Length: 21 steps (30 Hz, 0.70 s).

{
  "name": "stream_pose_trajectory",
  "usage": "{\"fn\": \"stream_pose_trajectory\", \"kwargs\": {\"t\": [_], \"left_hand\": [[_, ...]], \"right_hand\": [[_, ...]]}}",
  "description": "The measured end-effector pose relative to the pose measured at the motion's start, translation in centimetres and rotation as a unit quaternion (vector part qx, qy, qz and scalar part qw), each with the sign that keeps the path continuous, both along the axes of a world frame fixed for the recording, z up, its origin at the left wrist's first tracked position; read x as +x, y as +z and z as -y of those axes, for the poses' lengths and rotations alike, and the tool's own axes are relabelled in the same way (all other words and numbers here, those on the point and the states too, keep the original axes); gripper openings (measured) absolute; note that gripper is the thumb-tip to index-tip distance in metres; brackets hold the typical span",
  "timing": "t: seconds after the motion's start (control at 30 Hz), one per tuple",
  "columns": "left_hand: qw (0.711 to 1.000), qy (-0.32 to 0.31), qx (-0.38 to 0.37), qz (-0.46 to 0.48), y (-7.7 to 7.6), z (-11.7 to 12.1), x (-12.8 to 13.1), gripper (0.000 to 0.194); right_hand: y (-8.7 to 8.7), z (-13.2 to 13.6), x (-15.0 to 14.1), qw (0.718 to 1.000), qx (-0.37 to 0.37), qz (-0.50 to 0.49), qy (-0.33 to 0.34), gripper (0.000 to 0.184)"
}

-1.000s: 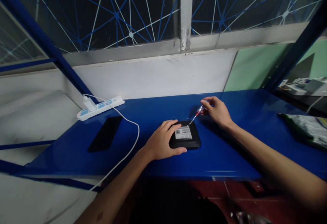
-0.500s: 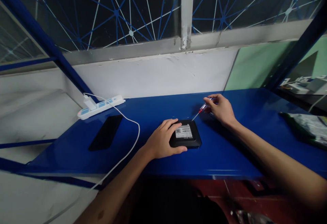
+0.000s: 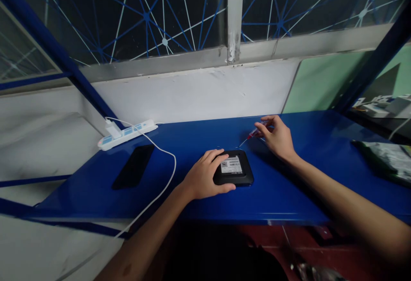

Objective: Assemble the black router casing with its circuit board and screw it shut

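Observation:
A small black box with a white label on top lies on the blue table. My left hand rests on its left side, fingers curled over the top edge and thumb along its front. My right hand is behind and to the right of the box, low over the table, fingers closed around a thin screwdriver with a red and clear handle. The metal tip points left toward the table, a little behind the box.
A black phone lies flat at the left. Behind it a white power strip carries a plug, and its white cable loops across the table and off the front edge. A crumpled bag sits at the far right.
My right hand has drawn the screwdriver back and away from the box's far corner and lowered it toward the table. The left hand has stayed on the box.

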<state>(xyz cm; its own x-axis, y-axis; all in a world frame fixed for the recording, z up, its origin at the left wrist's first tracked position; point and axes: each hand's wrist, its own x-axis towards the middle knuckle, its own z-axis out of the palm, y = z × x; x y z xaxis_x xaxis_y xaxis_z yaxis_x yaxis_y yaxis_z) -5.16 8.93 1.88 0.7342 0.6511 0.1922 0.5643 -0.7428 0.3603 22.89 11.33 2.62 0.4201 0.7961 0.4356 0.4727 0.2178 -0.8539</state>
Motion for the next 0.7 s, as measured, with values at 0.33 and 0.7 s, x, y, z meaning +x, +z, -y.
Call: {"fn": "stream_pose_trajectory", "kwargs": {"t": [0.33,0.7], "left_hand": [[1.000,0.000,-0.001,0.004,0.2,0.1,0.1,0.085],[1.000,0.013,0.004,0.023,-0.2,-0.1,-0.1,0.086]], "right_hand": [[0.0,0.1,0.0,0.999,0.037,-0.010,0.003,0.034],[1.0,0.2,-0.6,0.965,0.069,-0.220,0.126,0.030]]}}
